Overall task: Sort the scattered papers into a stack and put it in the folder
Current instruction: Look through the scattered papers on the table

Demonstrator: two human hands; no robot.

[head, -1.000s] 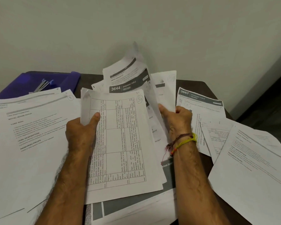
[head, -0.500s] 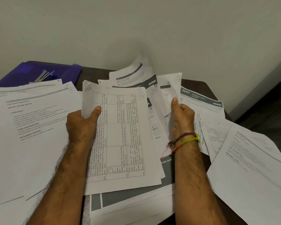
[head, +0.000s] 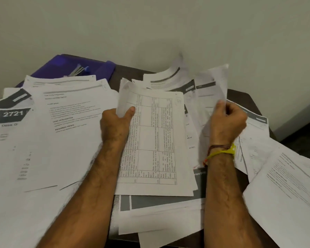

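— What do your hands hold?
— Your left hand (head: 117, 125) pinches the white printed sheet with a table grid (head: 150, 140) at its left edge. Your right hand (head: 228, 120) curls around blurred white sheets (head: 209, 97).
— And the folder?
— The purple plastic folder (head: 64, 66) lies open at the dark table (head: 240, 94) far-left corner, apart from both hands.

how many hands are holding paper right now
2. The left hand grips the left edge of the table-printed sheet at centre; the right hand pinches the blurred sheets just to the right of it.
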